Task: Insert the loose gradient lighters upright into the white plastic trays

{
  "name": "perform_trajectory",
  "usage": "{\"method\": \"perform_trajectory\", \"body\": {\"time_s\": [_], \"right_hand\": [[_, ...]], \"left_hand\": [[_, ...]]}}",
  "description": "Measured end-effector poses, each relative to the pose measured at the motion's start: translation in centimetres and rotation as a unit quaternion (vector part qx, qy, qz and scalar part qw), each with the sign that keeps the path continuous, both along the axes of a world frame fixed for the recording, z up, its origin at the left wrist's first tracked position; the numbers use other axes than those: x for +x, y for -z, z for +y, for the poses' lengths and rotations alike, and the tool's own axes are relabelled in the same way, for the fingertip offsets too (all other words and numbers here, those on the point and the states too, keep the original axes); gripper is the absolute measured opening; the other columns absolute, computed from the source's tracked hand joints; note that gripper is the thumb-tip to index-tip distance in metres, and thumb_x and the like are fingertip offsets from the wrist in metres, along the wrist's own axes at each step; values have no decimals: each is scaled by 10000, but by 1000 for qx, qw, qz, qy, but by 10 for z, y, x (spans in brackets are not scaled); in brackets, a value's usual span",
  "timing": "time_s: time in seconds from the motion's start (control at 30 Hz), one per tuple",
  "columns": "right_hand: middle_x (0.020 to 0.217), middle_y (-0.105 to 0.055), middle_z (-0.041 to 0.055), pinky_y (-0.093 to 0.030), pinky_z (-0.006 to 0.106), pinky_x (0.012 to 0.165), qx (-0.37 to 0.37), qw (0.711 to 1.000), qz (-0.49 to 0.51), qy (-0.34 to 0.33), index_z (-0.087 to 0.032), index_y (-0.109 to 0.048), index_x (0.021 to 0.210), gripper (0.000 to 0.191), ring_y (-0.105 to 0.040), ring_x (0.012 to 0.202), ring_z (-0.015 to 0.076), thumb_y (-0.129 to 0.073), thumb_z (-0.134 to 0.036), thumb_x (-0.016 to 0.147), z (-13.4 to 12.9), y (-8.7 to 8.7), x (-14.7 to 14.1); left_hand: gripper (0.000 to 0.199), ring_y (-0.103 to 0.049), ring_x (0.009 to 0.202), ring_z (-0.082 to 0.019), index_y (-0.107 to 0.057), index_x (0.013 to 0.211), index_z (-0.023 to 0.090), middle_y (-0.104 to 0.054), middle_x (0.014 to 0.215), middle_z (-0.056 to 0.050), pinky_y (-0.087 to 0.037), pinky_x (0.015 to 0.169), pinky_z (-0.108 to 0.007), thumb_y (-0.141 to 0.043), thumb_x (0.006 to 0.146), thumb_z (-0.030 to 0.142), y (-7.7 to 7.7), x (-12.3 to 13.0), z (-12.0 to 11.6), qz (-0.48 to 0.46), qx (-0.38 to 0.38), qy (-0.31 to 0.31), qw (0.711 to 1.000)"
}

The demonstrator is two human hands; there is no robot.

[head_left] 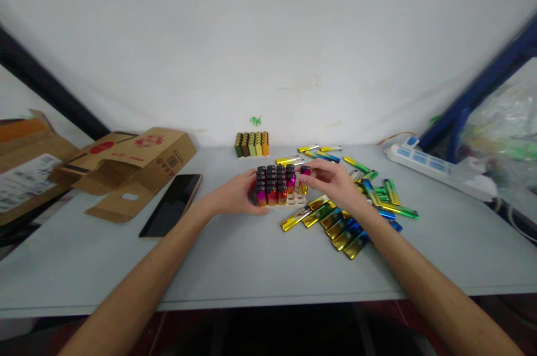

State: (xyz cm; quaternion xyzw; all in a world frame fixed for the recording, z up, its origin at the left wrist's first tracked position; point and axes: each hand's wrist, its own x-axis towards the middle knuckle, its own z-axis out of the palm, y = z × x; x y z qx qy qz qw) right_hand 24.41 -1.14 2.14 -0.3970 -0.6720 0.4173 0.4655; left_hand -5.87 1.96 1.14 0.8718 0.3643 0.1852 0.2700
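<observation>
Pink, red and orange lighters [272,195] with black tops stand upright in rows in a pale slotted tray [297,200]. Around the left end of this group is my left hand [240,194], its thumb at the front corner and its fingers behind, gripping the block. My right hand [333,180] pinches one pink and yellow lighter [305,170] upright at the tray's right side. A few slots show bare at the front right of the tray. Beside and below my right hand lie loose gold, green and blue lighters [333,222].
Another block of upright lighters [251,145] stands against the wall. A black tablet-like device [172,205] and an open cardboard box [142,166] are at the left. A white power strip [440,169] lies at the right, near a clear plastic bag [507,127].
</observation>
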Motion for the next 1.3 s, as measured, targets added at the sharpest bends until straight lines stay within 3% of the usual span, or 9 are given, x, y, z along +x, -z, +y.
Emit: {"method": "perform_trajectory", "body": {"time_s": [0.2,0.47,0.6,0.73,0.87,1.1,1.3], "right_hand": [[802,-731,18,-577,352,665,15,999,-48,-4,-232,-738,1050,320,-680,705,185,-877,-480,902,-3,10,-4],[1010,-783,59,-652,394,773,116,987,-112,-25,-257,-799,1083,235,-739,778,195,-844,-442,945,-4,3,1],[991,-780,55,-649,392,773,104,989,-101,-19,-260,-763,1073,238,-731,776,195,-847,-434,933,-6,5,-4],[913,-764,40,-623,373,721,64,995,-80,2,-258,-679,1034,313,-718,747,197,-873,-460,894,-7,9,-10],[866,-739,28,-578,365,729,89,989,-116,-20,-251,-680,944,296,-700,748,196,-862,-482,910,-6,8,-11],[768,-706,12,-471,338,699,103,972,-210,-5,-249,-652,830,319,-615,697,191,-846,-479,935,-3,7,-10],[801,-717,13,-443,325,712,119,970,-209,-38,-251,-661,825,292,-611,713,190,-840,-443,952,-1,5,-4]], "left_hand": [[816,-664,1363,-372,-621,1447,212,-685,1492,-133,-525,1221,-506,-934,731,445,0,-1,-1,7,0,-5,1000],[790,-662,1357,-375,-640,1417,218,-689,1488,-126,-516,1231,-504,-936,728,466,0,0,-1,14,4,-4,1000],[820,-672,1344,-371,-625,1442,223,-699,1478,-122,-533,1214,-499,-933,728,480,-1,0,-1,10,3,-5,1000],[830,-679,1336,-371,-616,1462,229,-700,1481,-118,-539,1209,-506,-931,732,470,-1,0,-1,8,6,-6,1000],[829,-664,1366,-366,-610,1467,233,-688,1499,-123,-524,1226,-513,-931,730,437,0,0,-1,5,6,-3,1000],[795,-661,1367,-363,-633,1436,243,-698,1481,-115,-519,1231,-509,-937,729,446,1,-1,1,14,13,-3,1000],[813,-674,1342,-362,-619,1446,237,-707,1466,-115,-529,1220,-502,-936,726,442,1,-1,0,4,9,-5,1000]]}}
